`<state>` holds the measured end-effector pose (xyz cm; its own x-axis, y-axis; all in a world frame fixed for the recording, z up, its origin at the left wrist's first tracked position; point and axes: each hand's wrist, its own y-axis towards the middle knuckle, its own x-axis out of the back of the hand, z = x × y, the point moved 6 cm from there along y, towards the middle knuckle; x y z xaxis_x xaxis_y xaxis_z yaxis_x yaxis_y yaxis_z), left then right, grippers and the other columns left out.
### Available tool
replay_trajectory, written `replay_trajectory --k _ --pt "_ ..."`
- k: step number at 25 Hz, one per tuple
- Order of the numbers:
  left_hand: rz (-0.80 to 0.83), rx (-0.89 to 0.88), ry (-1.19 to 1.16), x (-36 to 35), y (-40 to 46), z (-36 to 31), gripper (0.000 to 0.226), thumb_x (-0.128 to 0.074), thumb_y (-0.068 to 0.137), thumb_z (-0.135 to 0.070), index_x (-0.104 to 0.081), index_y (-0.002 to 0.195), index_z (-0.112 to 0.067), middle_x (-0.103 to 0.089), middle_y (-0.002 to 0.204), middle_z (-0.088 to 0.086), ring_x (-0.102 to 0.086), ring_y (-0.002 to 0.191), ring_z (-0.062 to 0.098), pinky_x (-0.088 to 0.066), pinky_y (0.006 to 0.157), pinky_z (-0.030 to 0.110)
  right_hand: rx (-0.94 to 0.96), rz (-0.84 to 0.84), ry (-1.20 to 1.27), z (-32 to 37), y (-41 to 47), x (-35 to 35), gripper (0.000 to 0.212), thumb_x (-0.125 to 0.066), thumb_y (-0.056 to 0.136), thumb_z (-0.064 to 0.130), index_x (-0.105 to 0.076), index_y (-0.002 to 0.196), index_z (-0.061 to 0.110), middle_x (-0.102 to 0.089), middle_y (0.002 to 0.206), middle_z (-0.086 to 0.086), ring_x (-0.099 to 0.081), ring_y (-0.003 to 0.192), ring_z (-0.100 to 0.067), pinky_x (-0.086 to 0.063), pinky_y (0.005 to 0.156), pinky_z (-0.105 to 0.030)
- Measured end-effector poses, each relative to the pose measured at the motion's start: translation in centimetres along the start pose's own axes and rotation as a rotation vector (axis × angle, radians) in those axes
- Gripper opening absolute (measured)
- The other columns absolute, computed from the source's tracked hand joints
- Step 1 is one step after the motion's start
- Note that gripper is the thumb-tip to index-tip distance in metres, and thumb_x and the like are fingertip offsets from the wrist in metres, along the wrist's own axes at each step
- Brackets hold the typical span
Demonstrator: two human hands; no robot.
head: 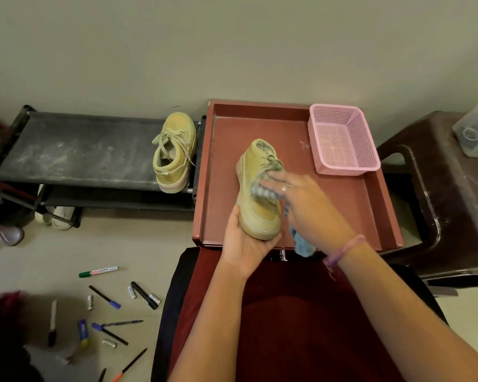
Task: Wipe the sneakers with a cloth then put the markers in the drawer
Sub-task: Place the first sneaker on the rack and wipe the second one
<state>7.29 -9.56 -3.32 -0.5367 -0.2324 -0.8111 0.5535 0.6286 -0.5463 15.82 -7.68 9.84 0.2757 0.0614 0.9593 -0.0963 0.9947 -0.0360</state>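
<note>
1. Sneakers, two, tan-yellow with pale soles. One sneaker (pixel 258 194) is held over the open drawer, toe toward the person. The second sneaker (pixel 174 153) stands on the right end of the top shelf of the shoe rack (pixel 75 150), laces loose.
2. Drawer (pixel 381 205), one, reddish-brown, pulled open, shallow; its floor is bare apart from the basket.
3. Basket (pixel 345 139), one, pink perforated plastic, seated in the drawer's far right corner, nothing visible inside.
4. Cloth (pixel 265 192), one, blue-grey checked, pressed against the held sneaker's upper near the laces; a loose tail hangs below the right hand, over the drawer's front edge.
5. Markers and pens, roughly ten, scattered on the floor at lower left, well apart from the drawer. Among them: one green-capped white marker (pixel 98 271), one black marker (pixel 144 295), two blue-capped pens (pixel 105 297), one orange-tipped pen (pixel 130 365). Several small loose pieces lie among them; exact count cannot be told, as the edge of the view is blurred.
6. Other footwear, under the shoe rack: one pale pair (pixel 56 216) and a grey shoe (pixel 7 235) at far left.
7. Left hand (pixel 243 239): palm up, cupped beneath the toe and sole of the held sneaker, fingers wrapped along its left side, gripping it.
8. Right hand (pixel 308 201): palm down, fingers extended and pressed flat on the cloth against the sneaker; a ring on one finger, a pink thread band on the wrist.
9. Stool (pixel 436 194), one, dark brown plastic, right of the drawer.
</note>
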Motion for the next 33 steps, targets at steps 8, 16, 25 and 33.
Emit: replay_trajectory --k 8,16,25,33 --pt "-0.162 -0.037 -0.039 1.2 -0.3 0.2 0.044 -0.028 0.103 -0.040 -0.062 0.101 -0.012 -0.070 0.093 0.005 -0.072 0.071 0.012 -0.058 0.065 0.021 0.172 0.694 -1.387 3.5 -3.8 -11.6 0.044 -0.046 0.088 0.037 -0.060 0.122 0.011 -0.066 0.118 -0.009 -0.065 0.105 -0.025 -0.050 0.093 -0.038" --pt "-0.028 -0.035 -0.094 0.1 0.0 0.1 0.060 -0.028 0.100 -0.050 -0.056 0.130 -0.006 -0.064 0.124 0.019 -0.065 0.109 0.029 -0.053 0.093 0.041 -0.019 0.015 -0.088 0.5 -4.9 -6.2 0.065 -0.033 0.081 0.003 -0.038 0.144 0.021 -0.041 0.147 0.002 -0.045 0.130 -0.021 -0.048 0.083 -0.034" --pt "-0.042 -0.034 -0.172 0.3 -0.3 -0.3 0.061 -0.034 0.099 -0.050 -0.059 0.124 0.000 -0.067 0.116 0.021 -0.071 0.095 0.029 -0.056 0.084 0.041 0.029 0.041 0.003 2.8 -7.6 -8.5 0.093 -0.077 0.055 0.006 -0.041 0.140 0.013 -0.043 0.146 -0.006 -0.046 0.131 -0.026 -0.052 0.079 -0.033" --pt "-0.079 -0.055 -0.019 0.2 0.1 0.0 0.057 -0.032 0.100 -0.049 -0.052 0.136 -0.009 -0.060 0.131 0.018 -0.055 0.124 0.031 -0.043 0.105 0.047 -0.235 -0.024 0.222 -3.7 -2.4 -8.5 0.088 -0.055 0.075 -0.012 -0.024 0.149 0.023 -0.027 0.154 0.004 -0.028 0.141 -0.018 -0.028 0.114 -0.034"
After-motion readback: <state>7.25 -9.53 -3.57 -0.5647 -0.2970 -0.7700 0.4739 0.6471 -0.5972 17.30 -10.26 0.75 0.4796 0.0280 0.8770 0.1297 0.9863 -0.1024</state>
